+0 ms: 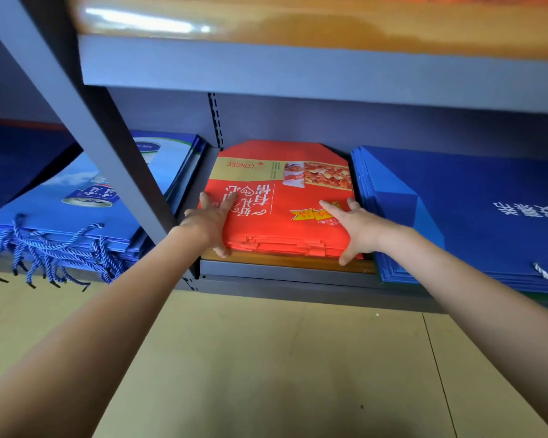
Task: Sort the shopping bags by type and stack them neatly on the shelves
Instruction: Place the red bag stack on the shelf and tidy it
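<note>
A stack of flat red bags (282, 197) with white script and a pizza picture lies on the lower shelf (285, 270). My left hand (210, 220) holds the stack's left front corner, fingers spread on top and thumb at the front edge. At the right front corner my right hand (353, 228) grips the same way, its thumb down over the front edge. Left of the red stack sits a pile of blue bags with rope handles (76, 222). Plain dark blue bags (456, 213) with white characters are stacked on the right.
A grey shelf post (108, 153) slants down between the rope-handled pile and the red stack. The upper shelf's grey rail (298, 71) hangs close above. Blue rope handles (51, 257) dangle over the shelf front. Tan floor (266, 358) lies below.
</note>
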A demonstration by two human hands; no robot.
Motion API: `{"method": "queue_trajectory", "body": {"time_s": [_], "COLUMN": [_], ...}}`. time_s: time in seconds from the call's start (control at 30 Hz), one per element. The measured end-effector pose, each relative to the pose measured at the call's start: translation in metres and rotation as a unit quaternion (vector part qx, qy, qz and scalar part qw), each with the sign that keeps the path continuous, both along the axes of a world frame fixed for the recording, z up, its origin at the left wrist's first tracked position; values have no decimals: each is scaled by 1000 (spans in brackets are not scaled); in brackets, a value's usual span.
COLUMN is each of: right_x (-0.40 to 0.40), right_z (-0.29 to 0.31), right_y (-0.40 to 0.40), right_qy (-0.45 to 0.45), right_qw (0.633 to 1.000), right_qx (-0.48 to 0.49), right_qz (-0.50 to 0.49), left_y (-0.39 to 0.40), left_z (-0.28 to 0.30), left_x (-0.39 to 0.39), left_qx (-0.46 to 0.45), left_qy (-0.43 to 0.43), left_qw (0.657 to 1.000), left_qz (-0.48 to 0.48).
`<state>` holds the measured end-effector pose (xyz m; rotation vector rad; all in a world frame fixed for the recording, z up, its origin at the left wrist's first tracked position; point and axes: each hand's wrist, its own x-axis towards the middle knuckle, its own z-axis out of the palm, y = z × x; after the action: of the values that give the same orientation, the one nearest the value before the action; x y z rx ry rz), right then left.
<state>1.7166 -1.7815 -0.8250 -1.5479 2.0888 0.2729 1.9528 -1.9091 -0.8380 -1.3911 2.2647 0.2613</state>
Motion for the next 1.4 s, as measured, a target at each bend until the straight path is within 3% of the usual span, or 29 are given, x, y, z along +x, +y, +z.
{"method": "queue_trajectory", "body": {"time_s": [0.37, 0.53, 0.7, 0.87, 1.03, 1.17, 1.4], "right_x": [0, -12, -25, -20, -8, -5, 5], "right_z": [2, 40, 75, 65, 38, 25, 18], "right_y": [3, -1, 6, 15, 25, 29, 27], "right_qy": [-14, 12, -26, -63, -15, -46, -22], "right_qw": [1000, 996, 998, 997, 995, 991, 993], "right_qx": [16, 61, 10, -37, -96, -112, -114], "right_qz": [-3, 70, 59, 30, -10, -55, -30], "left_y": [6, 22, 34, 59, 72, 75, 76], "left_z": [6, 33, 49, 36, 17, 6, -6], "left_x": [0, -1, -4, -24, -35, -35, -33], "left_qx": [1, 0, 12, -19, -69, -90, -120], "left_qy": [-14, -36, 23, 133, 183, 183, 183], "left_qw": [1000, 998, 996, 979, 971, 970, 967], "left_qz": [-1, -44, -85, -151, -140, -132, -129]}}
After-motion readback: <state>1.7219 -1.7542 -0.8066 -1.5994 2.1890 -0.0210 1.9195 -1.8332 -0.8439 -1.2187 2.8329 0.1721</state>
